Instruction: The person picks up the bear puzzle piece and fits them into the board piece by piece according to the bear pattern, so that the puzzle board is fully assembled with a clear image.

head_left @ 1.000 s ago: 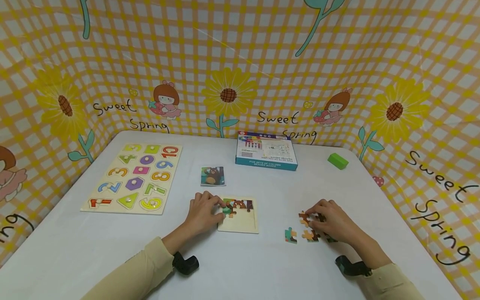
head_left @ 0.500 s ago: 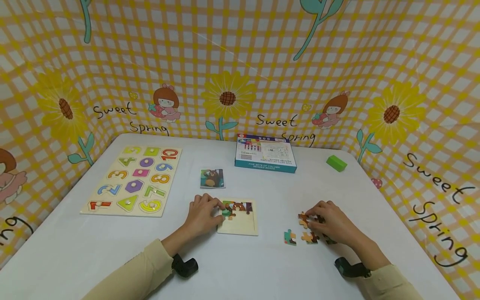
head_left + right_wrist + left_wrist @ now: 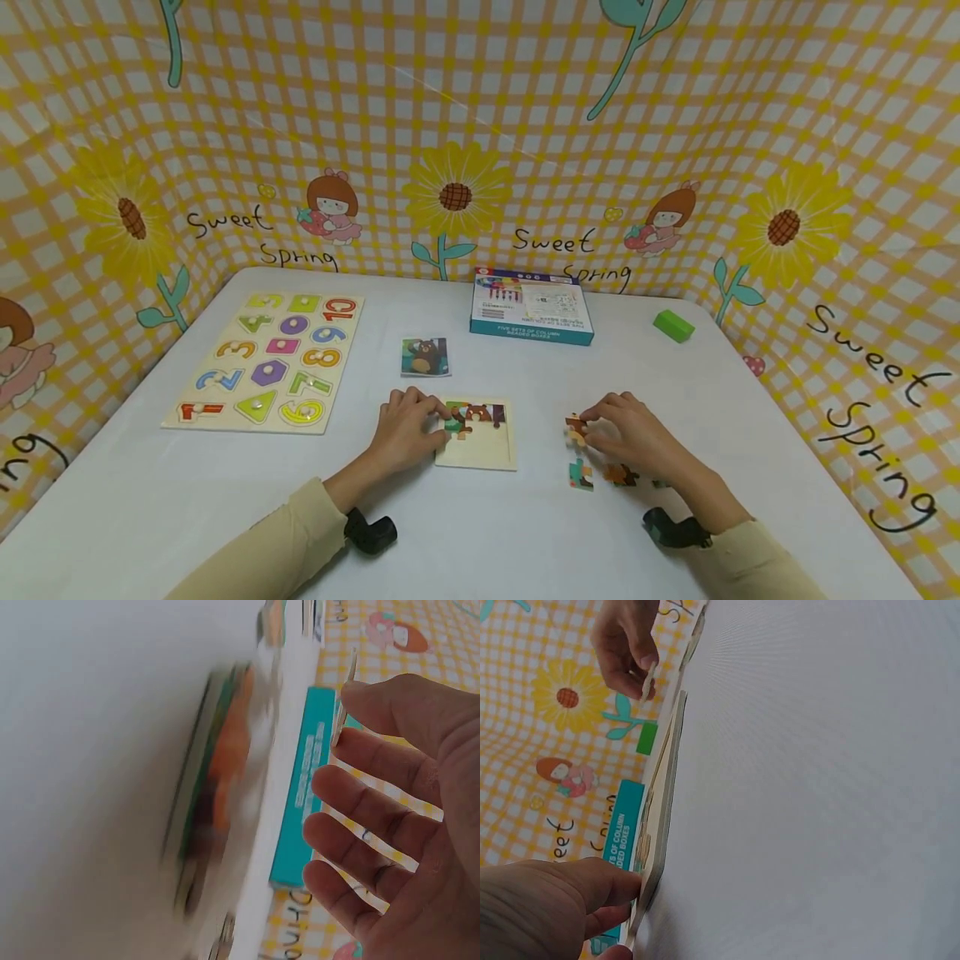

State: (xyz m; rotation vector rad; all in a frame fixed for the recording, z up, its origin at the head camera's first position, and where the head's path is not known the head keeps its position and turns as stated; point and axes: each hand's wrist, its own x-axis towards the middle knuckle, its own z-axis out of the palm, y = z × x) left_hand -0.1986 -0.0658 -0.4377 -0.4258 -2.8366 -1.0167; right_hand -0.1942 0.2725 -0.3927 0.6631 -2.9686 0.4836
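Observation:
My right hand point(image 3: 626, 429) pinches a brown bear jigsaw piece point(image 3: 575, 428) between thumb and index finger. In the right wrist view the piece point(image 3: 344, 701) is seen edge-on above the table, the other fingers spread loosely. My left hand point(image 3: 408, 429) grips the left edge of a square wooden puzzle tray point(image 3: 483, 454), fingers at its far side and thumb at the near side. Joined pieces showing a bear's head point(image 3: 477, 412) lie along the tray's top and upper left. Loose on the table below my right hand are a teal piece point(image 3: 580, 475) and a brown piece point(image 3: 621, 475).
A bear picture card point(image 3: 424, 357) lies behind the tray. To the left is a number and shape peg board point(image 3: 283, 367). A flat teal-edged box point(image 3: 531, 308) and a green block point(image 3: 673, 326) sit at the back, before a checked cloth backdrop.
My right hand has lifted the brown bear piece from the loose group and moved it left toward the tray. The left hand has stayed on the tray.

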